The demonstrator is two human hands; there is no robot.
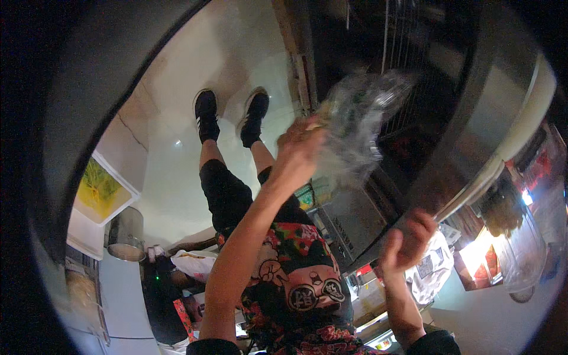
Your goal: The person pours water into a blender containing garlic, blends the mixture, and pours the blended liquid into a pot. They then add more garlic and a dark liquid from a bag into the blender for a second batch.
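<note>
My left hand [299, 142] is raised in the middle of the view, its fingers closed around one end of a clear plastic bag [364, 128]. The bag is crumpled and blurred, so its contents cannot be made out. Behind it lies a dark cabinet interior [417, 88] with thin vertical wires. Lower right, my right hand [408, 242] has its fingers apart and nothing visible in it. Its fingertips are close to a pale curved edge [472, 191] beside the dark interior; whether they touch is unclear.
A white tub [137, 195] with green stalks in yellowish liquid and a metal pot [126, 235] stand at left. A white bag [430, 266] is beyond my right hand, near a bright light [481, 250]. My shoes [206, 113] rest on the pale floor [177, 177].
</note>
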